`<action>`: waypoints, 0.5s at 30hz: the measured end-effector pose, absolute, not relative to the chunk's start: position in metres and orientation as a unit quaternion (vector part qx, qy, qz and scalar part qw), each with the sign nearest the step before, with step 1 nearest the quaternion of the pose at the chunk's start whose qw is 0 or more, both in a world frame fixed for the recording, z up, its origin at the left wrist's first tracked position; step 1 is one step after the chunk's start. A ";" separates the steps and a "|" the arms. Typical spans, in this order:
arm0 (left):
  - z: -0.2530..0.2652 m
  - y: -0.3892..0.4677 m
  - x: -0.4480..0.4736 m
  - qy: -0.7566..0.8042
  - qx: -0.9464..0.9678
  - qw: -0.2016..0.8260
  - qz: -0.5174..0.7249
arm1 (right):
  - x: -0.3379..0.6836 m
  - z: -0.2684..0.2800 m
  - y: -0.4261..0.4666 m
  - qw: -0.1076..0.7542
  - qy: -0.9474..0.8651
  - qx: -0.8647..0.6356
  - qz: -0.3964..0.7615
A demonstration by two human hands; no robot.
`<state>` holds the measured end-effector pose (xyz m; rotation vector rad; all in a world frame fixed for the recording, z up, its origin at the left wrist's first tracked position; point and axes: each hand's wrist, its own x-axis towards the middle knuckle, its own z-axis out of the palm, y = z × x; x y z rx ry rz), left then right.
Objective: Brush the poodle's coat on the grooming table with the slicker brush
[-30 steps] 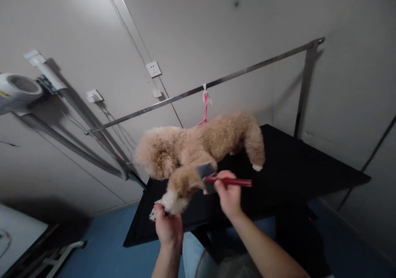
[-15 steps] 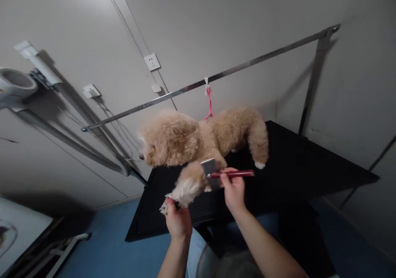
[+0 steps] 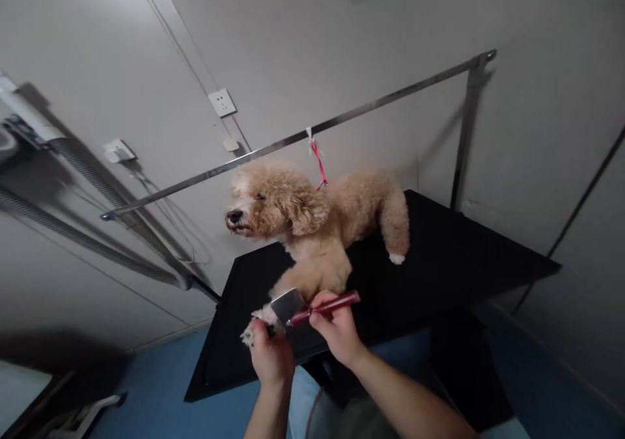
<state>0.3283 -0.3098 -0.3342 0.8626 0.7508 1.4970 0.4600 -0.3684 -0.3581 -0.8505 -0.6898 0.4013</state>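
Note:
A curly apricot dog (image 3: 361, 208) with white paws stands on a black grooming table (image 3: 469, 256), its head turned to the left. My left hand (image 3: 272, 357) is closed around the end of its raised front leg, near the white paw (image 3: 256, 328). In my right hand (image 3: 339, 331) is a slicker brush (image 3: 326, 307) with a dark red handle, gripped between thumb and fingers. The flat metal head of the brush lies against the fur of the lower leg, close to my left hand. Its pins are hidden from me.
A metal bar (image 3: 390, 102) spans above the dog, with a red loop (image 3: 318, 159) hanging from it to the dog's neck area. Grey hoses (image 3: 92, 250) run along the wall at left. A socket (image 3: 222, 102) is on the wall behind.
My right hand has brought the brush down and left along the leg, from its upper part to near the paw. The dog has lifted its head, and its face now shows. The view has shifted.

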 end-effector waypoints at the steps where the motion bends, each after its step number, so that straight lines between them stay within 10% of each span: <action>1: -0.332 -0.310 0.329 0.321 0.340 0.604 0.646 | 0.465 -0.360 -0.368 0.833 -0.317 -0.398 0.217; 7: -0.325 -0.308 0.323 0.308 0.306 0.649 0.625 | 0.489 -0.369 -0.379 0.879 -0.159 -0.447 0.049; 15: -0.333 -0.301 0.318 0.292 0.327 0.647 0.624 | 0.474 -0.371 -0.374 0.870 -0.186 -0.435 0.138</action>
